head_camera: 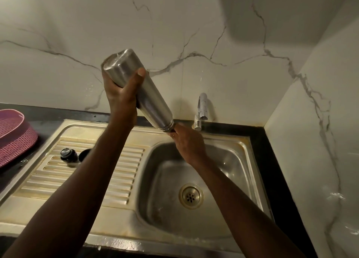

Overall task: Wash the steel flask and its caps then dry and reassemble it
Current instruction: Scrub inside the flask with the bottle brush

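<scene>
The steel flask (pixel 147 96) is tilted upside down above the sink basin (pixel 229 160), its base up at the left and its threaded mouth pointing down to the right. My left hand (pixel 122 94) grips the flask near its base. My right hand (pixel 187 143) covers the mouth from below; its palm side is hidden. Two dark caps stand on the ribbed drainboard (pixel 108 180): the stopper cap (pixel 68 156) with a shiny top, and behind my left forearm a black cup cap (pixel 84 154), partly hidden.
A chrome tap (pixel 201 111) stands at the back of the basin, just right of the flask's mouth. The drain (pixel 191 196) lies in the basin floor. A pink woven basket (pixel 13 137) sits on the black counter at the far left. Marble walls close in behind and right.
</scene>
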